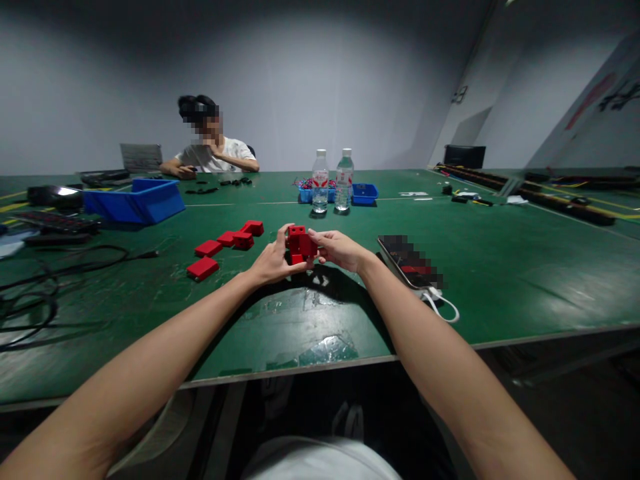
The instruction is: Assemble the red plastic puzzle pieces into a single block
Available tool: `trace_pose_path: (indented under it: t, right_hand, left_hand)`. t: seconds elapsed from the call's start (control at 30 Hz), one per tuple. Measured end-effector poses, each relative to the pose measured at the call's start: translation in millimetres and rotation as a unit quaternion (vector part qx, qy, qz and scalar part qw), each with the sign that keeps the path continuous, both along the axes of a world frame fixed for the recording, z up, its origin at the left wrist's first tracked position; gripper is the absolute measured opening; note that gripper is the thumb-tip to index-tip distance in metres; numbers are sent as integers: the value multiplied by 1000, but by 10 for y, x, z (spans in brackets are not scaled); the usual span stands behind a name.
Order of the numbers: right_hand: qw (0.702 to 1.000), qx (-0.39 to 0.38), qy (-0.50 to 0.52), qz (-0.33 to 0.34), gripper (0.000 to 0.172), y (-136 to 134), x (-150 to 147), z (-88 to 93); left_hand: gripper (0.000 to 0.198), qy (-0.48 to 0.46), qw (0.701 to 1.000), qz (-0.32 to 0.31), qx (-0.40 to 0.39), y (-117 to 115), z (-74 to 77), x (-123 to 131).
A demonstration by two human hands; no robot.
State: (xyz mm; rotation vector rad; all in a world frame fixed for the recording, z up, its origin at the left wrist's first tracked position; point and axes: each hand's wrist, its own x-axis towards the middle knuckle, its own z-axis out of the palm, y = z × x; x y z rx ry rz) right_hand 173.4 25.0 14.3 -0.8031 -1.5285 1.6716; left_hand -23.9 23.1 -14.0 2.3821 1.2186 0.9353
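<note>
Both my hands meet over the middle of the green table (525,267) around a cluster of red plastic blocks (300,245). My left hand (273,260) cups the cluster from the left and below, fingers closed on it. From the right, my right hand (339,249) pinches it with thumb and fingertips. The cluster has small dark holes on its faces and is held just above the tabletop. Several loose flat red pieces (227,245) lie on the table to the left of my hands.
A phone (410,261) with a white cable lies right of my hands. Two water bottles (331,180) and small blue trays stand beyond. A large blue bin (137,200), keyboards and black cables are at left. Another person (213,150) sits across the table.
</note>
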Motion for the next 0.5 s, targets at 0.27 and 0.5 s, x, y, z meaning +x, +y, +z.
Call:
trace_pose_path:
  t: [0.27,0.5]
  right_hand:
    - [999,23,-36,-29,48,-30,-6,47]
    - [997,45,-54,-37,51,-50,-9,62]
  left_hand:
    - [89,-33,999,-19,0,-47,25,59]
    - [87,-38,999,-25,4,-40,13,63]
